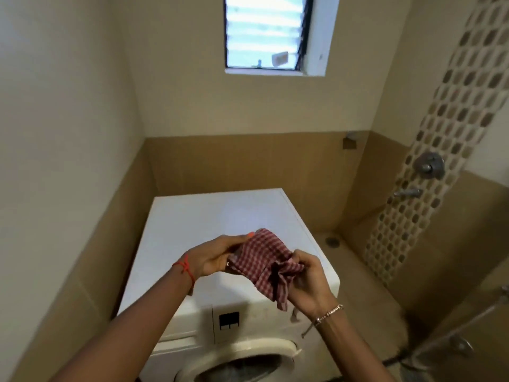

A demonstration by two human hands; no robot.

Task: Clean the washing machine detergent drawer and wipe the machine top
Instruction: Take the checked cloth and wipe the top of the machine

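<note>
Both hands are up over the washing machine [220, 216], and the checked cloth [264, 260] is stretched between them, held in the air above the front part of the white machine top, not touching it. The left hand [217, 257] has the cloth's left edge, fingers curled around it with the thumb on the upper side near the top corner. The right hand [305, 279] pinches the bunched right end, fingertips closed tight on a wad of fabric, and a loose tail of cloth hangs down below that grip toward the control panel. A red thread [185, 267] circles the left wrist, a thin bracelet [329, 313] the right. Below the hands, the machine's front panel shows a dark display [229, 321], and the round door [242, 362] sits at the bottom edge. The detergent drawer can't be made out behind the forearm. On the back wall, a louvred window [264, 31]; on the right wall, shower taps [429, 165].
</note>
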